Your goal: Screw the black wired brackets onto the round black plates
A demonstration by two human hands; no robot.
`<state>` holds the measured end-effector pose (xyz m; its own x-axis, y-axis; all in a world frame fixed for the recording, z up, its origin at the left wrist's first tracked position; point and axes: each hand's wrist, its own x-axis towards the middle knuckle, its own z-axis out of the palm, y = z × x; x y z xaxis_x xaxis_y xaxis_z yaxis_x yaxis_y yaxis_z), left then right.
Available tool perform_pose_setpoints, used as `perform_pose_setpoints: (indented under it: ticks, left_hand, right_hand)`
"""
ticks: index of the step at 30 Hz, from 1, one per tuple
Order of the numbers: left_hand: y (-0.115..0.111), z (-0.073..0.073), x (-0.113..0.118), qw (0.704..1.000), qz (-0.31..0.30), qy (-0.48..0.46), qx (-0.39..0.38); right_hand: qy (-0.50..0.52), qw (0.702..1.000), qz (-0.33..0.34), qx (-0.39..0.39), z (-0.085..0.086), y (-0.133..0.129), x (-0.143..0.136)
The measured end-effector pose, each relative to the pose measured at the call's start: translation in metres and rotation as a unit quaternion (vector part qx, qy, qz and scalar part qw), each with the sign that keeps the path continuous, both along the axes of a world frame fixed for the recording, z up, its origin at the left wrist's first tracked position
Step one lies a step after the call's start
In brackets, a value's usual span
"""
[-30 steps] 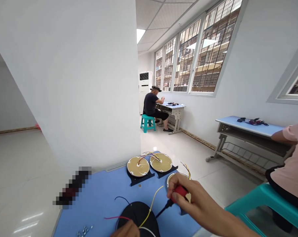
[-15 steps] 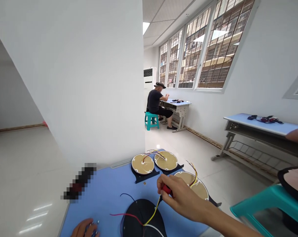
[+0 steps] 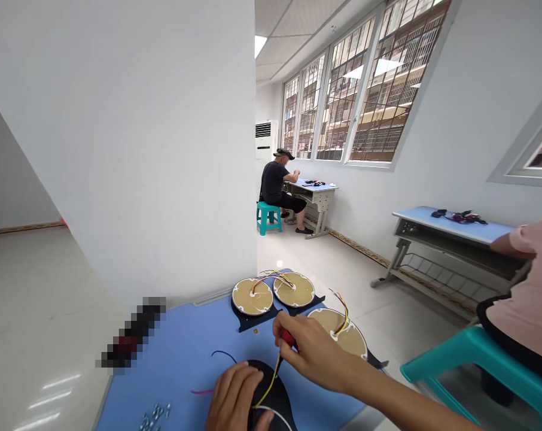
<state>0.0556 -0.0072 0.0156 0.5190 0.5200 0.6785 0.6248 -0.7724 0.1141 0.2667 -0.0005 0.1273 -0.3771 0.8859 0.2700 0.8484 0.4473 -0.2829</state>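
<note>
In front of me a round black housing [image 3: 279, 392] lies on the blue desk, with yellow, white, red and dark wires at its middle. My right hand [image 3: 307, 344] grips a screwdriver by its red handle [image 3: 288, 339], its shaft pointing down at the housing's edge beside the yellow wire [image 3: 267, 389]. Laid over the near left part of that housing, my left hand [image 3: 235, 395] holds it against the desk, fingers bent and thumb apart. It hides part of the housing and wires. Loose silver screws [image 3: 153, 418] lie to its left.
Several round tan discs on black bases, including one disc [image 3: 252, 297], stand along the desk's far side. A white wall [image 3: 163, 179] rises behind. One person [image 3: 275, 182] sits at a far desk; another [image 3: 524, 281] sits at right on a teal stool [image 3: 445, 353].
My left hand has moved right, off the screws and onto the black housing. My right hand keeps the screwdriver at the housing's edge. The view has shifted slightly.
</note>
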Motion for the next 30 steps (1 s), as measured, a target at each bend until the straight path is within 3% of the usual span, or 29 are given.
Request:
perform_pose_setpoints:
  ticks: [5, 8, 15, 17, 20, 22, 25, 30]
  left_hand:
    - [0.017, -0.017, 0.012, 0.993, 0.043, 0.108, 0.028]
    - [0.018, -0.030, 0.016, 0.988, 0.048, 0.137, 0.053]
    - [0.022, -0.027, 0.007, 0.983, 0.008, 0.174, 0.063]
    - [0.023, -0.025, 0.005, 0.983, 0.002, 0.174, 0.061]
    - [0.022, -0.023, 0.005, 0.986, 0.002, 0.162, 0.037]
    - [0.021, -0.021, 0.007, 0.989, 0.004, 0.151, 0.003]
    - [0.020, -0.016, 0.015, 0.990, 0.023, 0.123, -0.068]
    - [0.022, -0.006, 0.034, 0.981, 0.065, 0.093, -0.159]
  right_hand:
    - [-0.078, 0.995, -0.068, 0.011, -0.008, 0.001, -0.008]
    - [-0.114, 0.991, -0.063, 0.009, -0.007, 0.001, -0.006]
    - [-0.112, 0.980, 0.165, 0.009, 0.015, 0.004, 0.009]
    - [-0.127, 0.982, 0.138, 0.020, 0.016, 0.007, 0.009]
    - [-0.163, 0.985, 0.047, 0.016, 0.016, 0.012, 0.006]
    - [-0.165, 0.985, 0.056, 0.007, 0.018, 0.014, 0.005]
    - [-0.142, 0.982, 0.123, 0.012, 0.022, 0.014, 0.005]
    - [-0.149, 0.989, 0.024, 0.006, 0.021, 0.010, 0.005]
